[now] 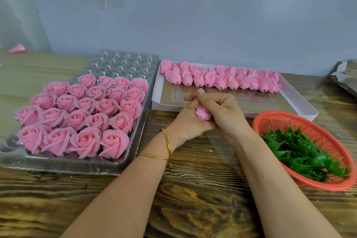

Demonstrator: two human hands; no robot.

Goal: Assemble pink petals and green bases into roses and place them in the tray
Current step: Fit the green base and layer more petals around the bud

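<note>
While the tray (81, 167) lies nearby, left hand (182, 124) and right hand (224, 115) curl fingers round one pink rose (202, 113).

twenty-three roses (106, 107) in one tray (77, 167), one held bud (202, 113), one box (298, 95), one basket (274, 115), two hands (184, 123) (222, 113), two bangles (166, 141)

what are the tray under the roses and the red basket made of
Tray: thin clear plastic, glossy, probably moulded; its empty cups glint and the surface shows through. Basket: orange-red plastic by the look, with a duller sheen; its wall is a fine moulded mesh.
</note>
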